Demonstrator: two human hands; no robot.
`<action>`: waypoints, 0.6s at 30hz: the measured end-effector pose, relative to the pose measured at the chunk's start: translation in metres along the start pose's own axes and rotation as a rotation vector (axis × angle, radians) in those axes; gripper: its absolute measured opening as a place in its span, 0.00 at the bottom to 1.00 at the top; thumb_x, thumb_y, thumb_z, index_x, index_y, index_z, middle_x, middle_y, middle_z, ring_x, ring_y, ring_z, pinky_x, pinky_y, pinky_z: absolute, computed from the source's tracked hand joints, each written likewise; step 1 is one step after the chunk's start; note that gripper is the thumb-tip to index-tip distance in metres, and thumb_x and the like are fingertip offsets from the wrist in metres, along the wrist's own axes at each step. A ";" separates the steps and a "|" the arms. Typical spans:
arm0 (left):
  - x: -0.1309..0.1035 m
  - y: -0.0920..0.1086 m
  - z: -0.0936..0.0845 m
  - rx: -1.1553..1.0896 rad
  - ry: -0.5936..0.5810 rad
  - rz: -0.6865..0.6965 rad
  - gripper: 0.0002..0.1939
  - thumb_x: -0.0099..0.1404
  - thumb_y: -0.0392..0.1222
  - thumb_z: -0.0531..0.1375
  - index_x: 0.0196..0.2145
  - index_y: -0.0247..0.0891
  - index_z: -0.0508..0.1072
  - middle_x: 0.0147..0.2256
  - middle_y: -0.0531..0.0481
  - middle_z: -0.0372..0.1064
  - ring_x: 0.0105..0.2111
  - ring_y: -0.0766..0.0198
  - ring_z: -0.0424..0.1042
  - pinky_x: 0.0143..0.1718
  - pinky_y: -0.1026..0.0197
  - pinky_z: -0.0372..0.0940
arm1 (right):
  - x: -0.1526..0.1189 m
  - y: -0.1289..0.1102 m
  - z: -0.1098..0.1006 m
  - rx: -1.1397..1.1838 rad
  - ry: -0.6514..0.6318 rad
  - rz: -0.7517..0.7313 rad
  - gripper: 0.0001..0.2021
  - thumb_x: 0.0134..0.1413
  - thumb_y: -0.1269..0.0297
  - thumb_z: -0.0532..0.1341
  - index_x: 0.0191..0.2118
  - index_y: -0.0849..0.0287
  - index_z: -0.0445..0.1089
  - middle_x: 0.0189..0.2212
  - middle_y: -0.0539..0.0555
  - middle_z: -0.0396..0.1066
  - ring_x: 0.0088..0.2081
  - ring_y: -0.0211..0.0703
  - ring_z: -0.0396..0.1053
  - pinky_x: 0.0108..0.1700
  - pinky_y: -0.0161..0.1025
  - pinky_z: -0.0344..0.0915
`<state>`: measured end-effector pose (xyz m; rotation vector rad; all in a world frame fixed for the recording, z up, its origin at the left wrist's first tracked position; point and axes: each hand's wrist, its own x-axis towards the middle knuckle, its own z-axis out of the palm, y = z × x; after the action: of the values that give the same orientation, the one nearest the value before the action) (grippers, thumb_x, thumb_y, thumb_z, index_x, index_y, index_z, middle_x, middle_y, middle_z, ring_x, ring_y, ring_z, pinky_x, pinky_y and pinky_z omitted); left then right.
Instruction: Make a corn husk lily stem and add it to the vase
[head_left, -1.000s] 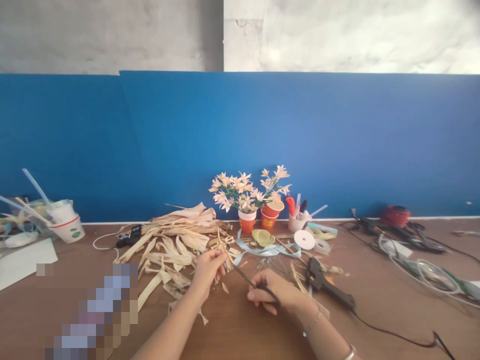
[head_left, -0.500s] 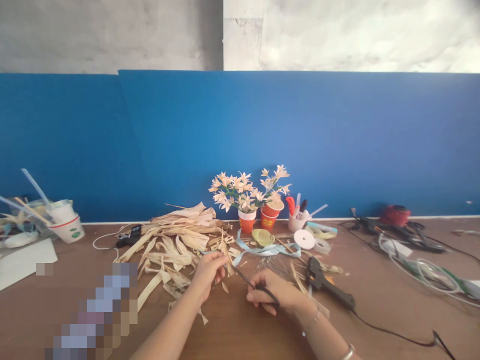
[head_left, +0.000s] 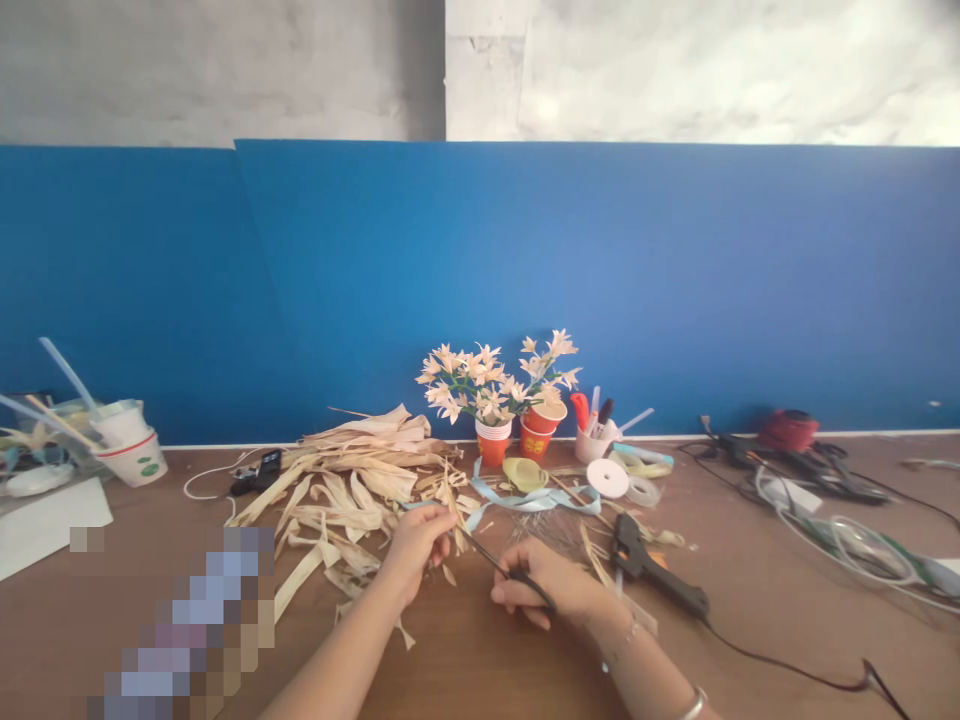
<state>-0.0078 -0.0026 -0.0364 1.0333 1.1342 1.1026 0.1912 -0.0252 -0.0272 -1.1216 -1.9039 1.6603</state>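
Observation:
My left hand (head_left: 420, 540) is closed in a pinch, apparently on a thin strip of dried corn husk (head_left: 449, 492) that sticks up above the fingertips. Its lower end is hidden by my fingers. In my right hand (head_left: 541, 580) are dark-handled scissors (head_left: 486, 553), fingers wrapped round the loops. Their blades point up and left, with the tips close to my left fingertips; whether they touch the strip I cannot tell. A heap of dried corn husks (head_left: 360, 490) lies behind and left of my left hand. Pale blue ribbon (head_left: 487, 492) and thin wires (head_left: 536, 525) lie beyond the scissors.
White husk flowers (head_left: 480, 375) stand in stacked red paper cups (head_left: 493, 448) by the blue partition (head_left: 525, 250). A glue gun (head_left: 652, 570) with its cord lies right of my right hand. Further back are a white spool (head_left: 607, 478) and a pen cup (head_left: 591, 445). Cables (head_left: 840, 545) sprawl at right.

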 end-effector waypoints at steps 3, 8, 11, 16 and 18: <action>0.000 -0.001 0.000 0.000 -0.002 0.003 0.13 0.49 0.47 0.63 0.20 0.35 0.66 0.12 0.59 0.57 0.12 0.74 0.53 0.12 0.71 0.43 | 0.000 0.001 -0.001 -0.024 -0.002 -0.005 0.13 0.45 0.57 0.63 0.23 0.64 0.68 0.15 0.45 0.64 0.11 0.25 0.53 0.15 0.26 0.48; 0.000 -0.002 0.000 0.008 0.004 0.004 0.12 0.48 0.46 0.63 0.20 0.35 0.67 0.11 0.59 0.57 0.12 0.75 0.53 0.13 0.71 0.43 | 0.000 0.002 -0.002 -0.044 -0.004 0.002 0.12 0.46 0.59 0.62 0.24 0.63 0.69 0.15 0.45 0.63 0.12 0.26 0.54 0.14 0.26 0.47; 0.000 -0.002 0.000 0.013 0.006 0.003 0.13 0.48 0.47 0.63 0.20 0.35 0.68 0.11 0.59 0.58 0.12 0.75 0.53 0.13 0.71 0.43 | 0.000 0.002 -0.002 -0.059 0.007 0.010 0.11 0.46 0.61 0.62 0.23 0.64 0.69 0.14 0.45 0.63 0.12 0.26 0.54 0.14 0.26 0.48; -0.002 0.000 0.002 0.024 0.019 -0.003 0.13 0.47 0.48 0.64 0.20 0.35 0.68 0.10 0.59 0.58 0.11 0.74 0.52 0.13 0.71 0.43 | 0.000 0.002 -0.002 -0.059 0.004 0.010 0.09 0.46 0.63 0.62 0.23 0.64 0.69 0.14 0.45 0.63 0.11 0.26 0.54 0.14 0.25 0.48; -0.002 0.001 0.002 0.024 0.037 0.008 0.13 0.47 0.48 0.64 0.20 0.35 0.68 0.10 0.58 0.57 0.11 0.74 0.52 0.12 0.71 0.43 | -0.001 0.002 -0.003 -0.043 -0.005 0.019 0.09 0.45 0.62 0.63 0.24 0.64 0.69 0.15 0.45 0.64 0.12 0.26 0.55 0.14 0.25 0.48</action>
<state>-0.0066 -0.0047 -0.0349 1.0403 1.1765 1.1209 0.1946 -0.0239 -0.0279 -1.1562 -1.9472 1.6410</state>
